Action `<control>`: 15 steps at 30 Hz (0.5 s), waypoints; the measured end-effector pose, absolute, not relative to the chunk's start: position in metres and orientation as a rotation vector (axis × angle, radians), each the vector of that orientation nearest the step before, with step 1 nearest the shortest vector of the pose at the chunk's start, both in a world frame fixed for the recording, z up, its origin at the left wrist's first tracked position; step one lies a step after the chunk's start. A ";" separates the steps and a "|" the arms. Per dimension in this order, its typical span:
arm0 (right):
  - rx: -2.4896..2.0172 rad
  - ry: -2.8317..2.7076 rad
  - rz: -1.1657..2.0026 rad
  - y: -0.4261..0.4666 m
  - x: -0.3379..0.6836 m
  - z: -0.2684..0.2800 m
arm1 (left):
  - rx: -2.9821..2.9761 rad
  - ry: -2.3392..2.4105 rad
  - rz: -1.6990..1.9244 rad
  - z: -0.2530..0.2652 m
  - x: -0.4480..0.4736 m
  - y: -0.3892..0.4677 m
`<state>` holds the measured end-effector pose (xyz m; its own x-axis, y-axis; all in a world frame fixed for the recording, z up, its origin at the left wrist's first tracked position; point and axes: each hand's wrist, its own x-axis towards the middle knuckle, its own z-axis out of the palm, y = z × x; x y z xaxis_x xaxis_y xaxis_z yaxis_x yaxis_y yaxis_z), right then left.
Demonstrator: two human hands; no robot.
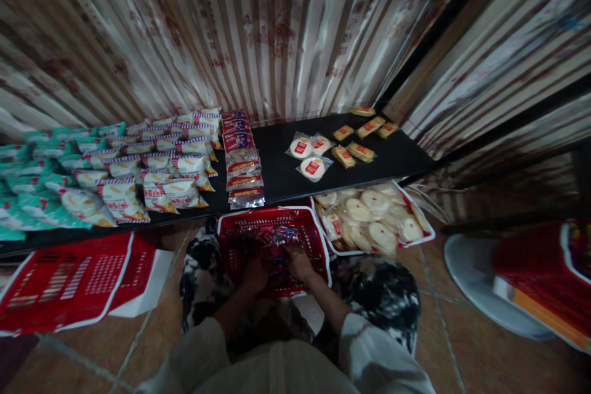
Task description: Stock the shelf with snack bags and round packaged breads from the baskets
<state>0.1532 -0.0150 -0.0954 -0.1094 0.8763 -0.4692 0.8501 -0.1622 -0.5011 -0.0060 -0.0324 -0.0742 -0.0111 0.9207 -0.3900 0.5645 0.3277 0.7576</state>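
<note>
Head view: the left hand (255, 274) and right hand (298, 261) reach, slightly apart, into a red plastic basket (319, 252), among shiny wrapped packets (279, 236); whether they grip any, I cannot tell. Beyond, 3 round white packs (314, 168) and 6 yellow packs (343, 156) lie on a black shelf (277, 178) before a striped curtain (277, 31).

Nothing legible. Printing too blurred/small on curtain (279, 37) at 12 o'clock, round packs (312, 167) at 1, yellow packs (342, 156) at 2, wrappers (286, 233) at 6, white bags (120, 198) at 9.
</note>
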 end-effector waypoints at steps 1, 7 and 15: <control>-2.050 -2.079 1.152 -0.018 0.154 -0.100 | 1.300 1.689 0.459 -0.081 -0.007 -0.035; -2.010 -2.349 1.198 -0.029 0.156 -0.120 | 1.031 1.675 0.372 -0.108 -0.004 -0.038; -1.980 -2.308 1.177 -0.027 0.159 -0.116 | 0.845 1.692 0.425 -0.108 -0.001 -0.032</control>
